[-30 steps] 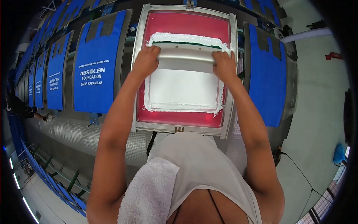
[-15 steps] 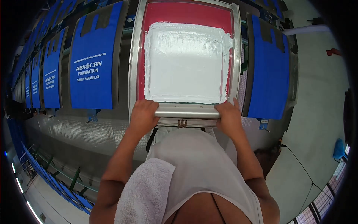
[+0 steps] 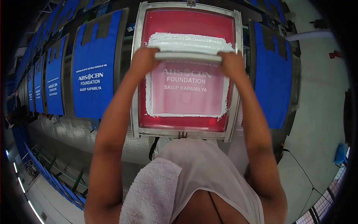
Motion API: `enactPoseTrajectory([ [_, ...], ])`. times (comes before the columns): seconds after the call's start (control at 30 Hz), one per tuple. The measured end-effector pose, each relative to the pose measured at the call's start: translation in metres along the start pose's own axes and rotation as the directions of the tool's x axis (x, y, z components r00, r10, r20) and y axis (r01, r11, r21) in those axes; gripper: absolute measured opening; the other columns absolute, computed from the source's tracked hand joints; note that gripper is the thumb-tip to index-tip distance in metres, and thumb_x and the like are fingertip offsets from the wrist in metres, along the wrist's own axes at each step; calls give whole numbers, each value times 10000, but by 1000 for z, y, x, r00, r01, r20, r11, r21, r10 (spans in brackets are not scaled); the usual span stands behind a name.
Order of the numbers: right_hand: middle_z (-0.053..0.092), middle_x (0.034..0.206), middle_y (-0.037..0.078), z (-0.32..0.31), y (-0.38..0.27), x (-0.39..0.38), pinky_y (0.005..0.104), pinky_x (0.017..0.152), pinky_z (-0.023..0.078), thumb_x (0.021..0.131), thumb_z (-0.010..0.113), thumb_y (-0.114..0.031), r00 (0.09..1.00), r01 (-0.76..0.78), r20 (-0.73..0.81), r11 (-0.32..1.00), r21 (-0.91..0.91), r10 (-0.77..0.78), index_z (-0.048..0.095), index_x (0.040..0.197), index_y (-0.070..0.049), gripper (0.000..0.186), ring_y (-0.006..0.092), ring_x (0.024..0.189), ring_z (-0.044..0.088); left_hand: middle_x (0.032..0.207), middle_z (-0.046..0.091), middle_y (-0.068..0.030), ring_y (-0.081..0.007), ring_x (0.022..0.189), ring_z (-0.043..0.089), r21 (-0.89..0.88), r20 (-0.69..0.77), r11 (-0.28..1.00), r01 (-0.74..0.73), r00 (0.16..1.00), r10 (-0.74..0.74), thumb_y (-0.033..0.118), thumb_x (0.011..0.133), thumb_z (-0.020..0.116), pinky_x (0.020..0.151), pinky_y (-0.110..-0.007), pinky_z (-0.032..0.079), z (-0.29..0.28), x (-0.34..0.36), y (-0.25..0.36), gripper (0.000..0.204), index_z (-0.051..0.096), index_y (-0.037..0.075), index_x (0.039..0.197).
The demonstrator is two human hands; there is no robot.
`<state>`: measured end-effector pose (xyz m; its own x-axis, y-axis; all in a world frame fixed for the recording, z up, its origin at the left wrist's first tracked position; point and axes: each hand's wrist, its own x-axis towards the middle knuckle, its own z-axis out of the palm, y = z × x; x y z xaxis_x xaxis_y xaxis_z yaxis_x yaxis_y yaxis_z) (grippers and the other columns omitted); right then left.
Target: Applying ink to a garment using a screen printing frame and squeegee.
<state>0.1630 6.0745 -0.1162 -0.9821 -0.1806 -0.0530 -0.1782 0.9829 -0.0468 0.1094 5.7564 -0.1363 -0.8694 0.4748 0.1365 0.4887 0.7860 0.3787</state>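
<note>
A long pale squeegee [image 3: 188, 57] lies crosswise over a printing screen, each end in one of my hands. My left hand [image 3: 144, 60] is closed round its left end, and my right hand [image 3: 232, 64] round its right end. Red mesh [image 3: 190, 20] fills the screen's metal frame [image 3: 160, 131]. Thick white ink [image 3: 190, 39] is banked beyond the squeegee and lines the edges of the swept patch. On my side of the blade, the thinly coated mesh looks pink, with pale lettering and a round emblem visible through it.
Blue bag-shaped cloth pieces lie on boards on both sides: a printed one [image 3: 93, 63] at the left with several more beyond it, and an unmarked one [image 3: 272, 74] at the right. A white towel [image 3: 151, 190] hangs over my chest. Floor [image 3: 313, 97] shows at the right.
Both hands have pushed the squeegee from the screen's near end toward its far part. White ink that covered the middle is swept away, exposing the lettering. The view has shifted slightly.
</note>
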Motion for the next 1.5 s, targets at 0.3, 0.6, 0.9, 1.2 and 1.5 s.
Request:
enactPoseTrajectory([
  [0.3,659,849,130,-48,-53,-141,514,1070,251,610,639,-21,943,-71,333,988,136,22,665,983,-121,387,295,885,617,825,639,-117,-308,808,605,-34,373,992,125,922,-104,137,621,751,728,-415,482,-46,-131,61,326,676,107,937],
  [0.6,637,786,131,-2,-30,-78,534,1039,295,601,646,-21,995,-47,91,987,151,33,646,1003,-96,409,290,851,604,714,626,-152,-343,739,604,-77,24,997,19,1000,-17,45,567,699,704,-435,489,-4,-76,30,321,682,80,885],
  [0.9,680,848,123,-44,-11,-28,434,980,379,669,621,-149,944,-135,317,984,119,92,649,1077,-147,409,269,848,653,829,669,-162,-328,777,649,11,204,986,167,965,-165,330,702,742,709,-407,510,-37,-22,28,397,667,86,1006],
  [1.2,658,865,94,-6,-74,-177,549,1096,215,552,621,33,983,-117,166,971,207,83,639,950,-65,410,269,890,601,830,640,-114,-307,810,585,-124,123,992,27,992,-11,6,521,702,788,-405,426,-6,-179,70,362,637,50,874],
  [1.5,674,857,141,-27,10,30,480,927,418,684,616,-148,982,-49,184,997,53,39,687,1006,-141,330,290,878,648,799,669,-159,-331,776,650,22,213,993,119,970,-121,356,650,775,719,-406,519,-26,43,7,384,687,109,931],
])
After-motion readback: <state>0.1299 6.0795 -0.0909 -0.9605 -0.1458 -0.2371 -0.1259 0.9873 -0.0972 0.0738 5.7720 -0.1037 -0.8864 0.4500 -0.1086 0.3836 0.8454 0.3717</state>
